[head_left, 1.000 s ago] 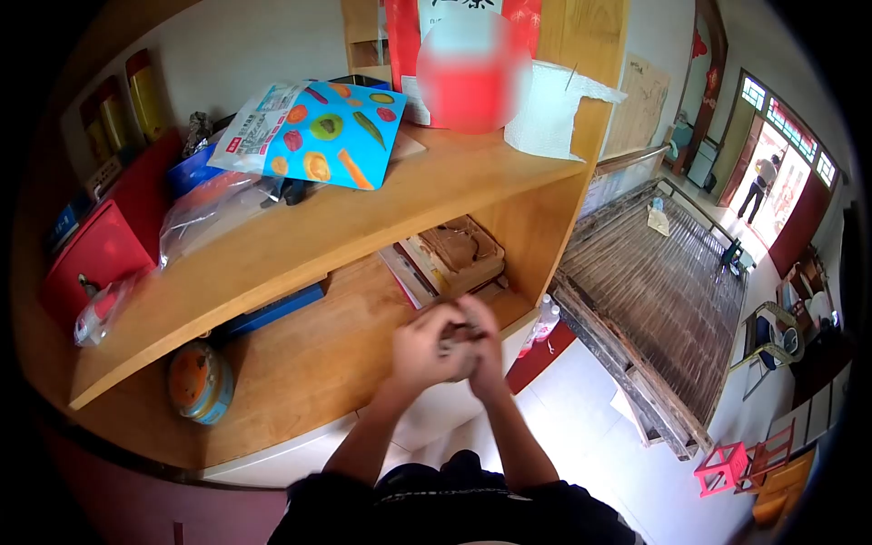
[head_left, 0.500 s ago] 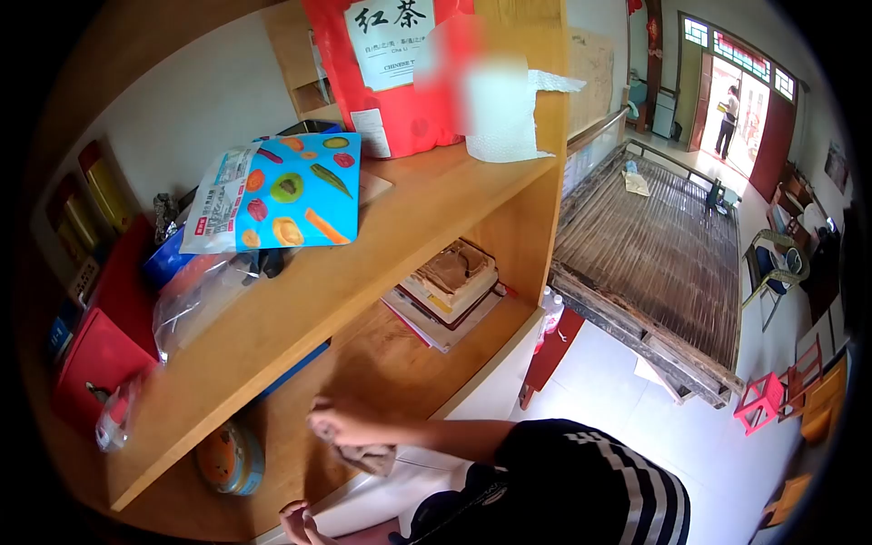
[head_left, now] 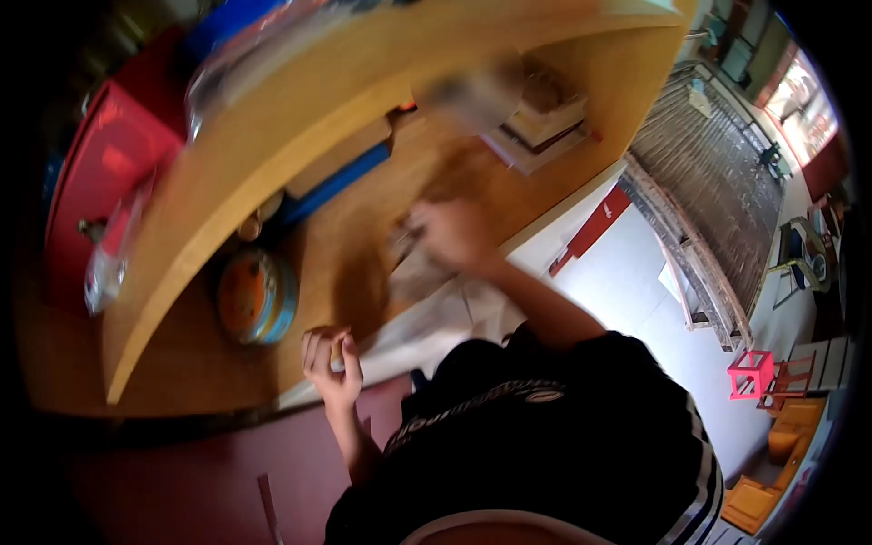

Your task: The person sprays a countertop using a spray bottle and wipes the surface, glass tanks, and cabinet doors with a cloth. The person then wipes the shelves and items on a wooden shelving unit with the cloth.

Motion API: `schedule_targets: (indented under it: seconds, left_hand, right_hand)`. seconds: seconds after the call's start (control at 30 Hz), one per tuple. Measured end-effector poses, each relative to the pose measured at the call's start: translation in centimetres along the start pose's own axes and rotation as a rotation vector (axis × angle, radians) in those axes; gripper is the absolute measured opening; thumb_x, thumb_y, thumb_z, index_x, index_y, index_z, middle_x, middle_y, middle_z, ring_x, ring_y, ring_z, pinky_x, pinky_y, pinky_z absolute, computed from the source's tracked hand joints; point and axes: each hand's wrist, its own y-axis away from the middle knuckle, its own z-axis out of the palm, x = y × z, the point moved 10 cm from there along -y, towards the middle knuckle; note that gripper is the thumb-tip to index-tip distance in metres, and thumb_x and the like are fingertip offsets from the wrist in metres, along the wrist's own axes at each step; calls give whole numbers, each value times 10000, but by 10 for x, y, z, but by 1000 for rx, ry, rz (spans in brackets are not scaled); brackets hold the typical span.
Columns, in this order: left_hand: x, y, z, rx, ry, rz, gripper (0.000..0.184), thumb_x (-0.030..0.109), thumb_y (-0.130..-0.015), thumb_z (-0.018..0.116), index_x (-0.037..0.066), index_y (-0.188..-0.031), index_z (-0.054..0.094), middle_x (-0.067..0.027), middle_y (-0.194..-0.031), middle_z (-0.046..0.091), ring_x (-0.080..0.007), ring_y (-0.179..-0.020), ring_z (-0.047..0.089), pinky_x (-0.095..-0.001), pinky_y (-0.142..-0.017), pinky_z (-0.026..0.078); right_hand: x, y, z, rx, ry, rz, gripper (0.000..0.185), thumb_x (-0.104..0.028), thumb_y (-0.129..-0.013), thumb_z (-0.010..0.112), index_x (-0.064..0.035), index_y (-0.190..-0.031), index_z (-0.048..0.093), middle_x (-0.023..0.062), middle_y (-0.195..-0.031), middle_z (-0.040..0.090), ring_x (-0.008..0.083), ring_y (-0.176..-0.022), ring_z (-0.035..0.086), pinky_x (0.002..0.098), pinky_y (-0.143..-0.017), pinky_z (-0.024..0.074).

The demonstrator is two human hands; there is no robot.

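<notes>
Right hand (head_left: 450,234) has moved along the lower shelf (head_left: 363,207), away from the round jar (head_left: 257,296) and toward the books (head_left: 547,127). Its fingers are closed around a soft, grey-brown cloth (head_left: 420,276); motion blur hides the individual finger positions. The cloth hangs in loose folds toward the shelf's front edge. Left hand (head_left: 333,363) is now fully in view, just outside that edge, with fingers curled toward the palm; whether it grips anything cannot be told.

The lower shelf is smooth, honey-coloured wood with a pale front edge. The jar, with an orange face and a light-blue band, sits near its left end. Behind it, a flat blue item (head_left: 336,184) lies angled under the upper shelf (head_left: 263,150). The books are stacked near the right rear corner. At the upper left is a glossy red box (head_left: 109,163) with a metal fitting, beside crumpled clear plastic (head_left: 107,272).
</notes>
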Motion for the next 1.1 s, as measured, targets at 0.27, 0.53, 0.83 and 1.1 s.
schedule_targets:
  seconds: [0.27,0.53,0.83,1.1]
  left_hand:
    - [-6,2,-2,34,-72,-23,57,51,-730,623,43,-778,651,-98,-752,616,-280,-707,563,-368,-668,438]
    - [7,41,-8,-39,-71,4,140,65,-701,645,55,-841,657,-70,-861,642,-250,-790,596,-354,-728,458]
    - [-24,102,-119,172,-305,-205,169,34,-659,660,44,-828,651,-64,-849,643,-248,-780,593,-342,-712,459]
    - [-39,111,-160,293,-56,-351,121,19,-741,606,-46,-841,625,-161,-868,647,-297,-817,606,-353,-740,472]
  right_hand:
    - [118,31,-100,428,99,48,237,-46,-672,496,-70,-869,625,206,-829,625,417,-775,589,456,-673,468]
    - [-71,29,43,55,-124,-392,176,1,-632,511,-74,-785,551,154,-854,579,410,-790,554,487,-661,448]
    - [-259,65,171,-133,-194,-828,154,-41,-607,590,-95,-750,571,83,-840,543,315,-789,536,425,-661,462]
    - [-244,60,159,-103,-317,-706,161,29,-612,546,-72,-737,552,94,-803,530,322,-750,530,420,-638,451]
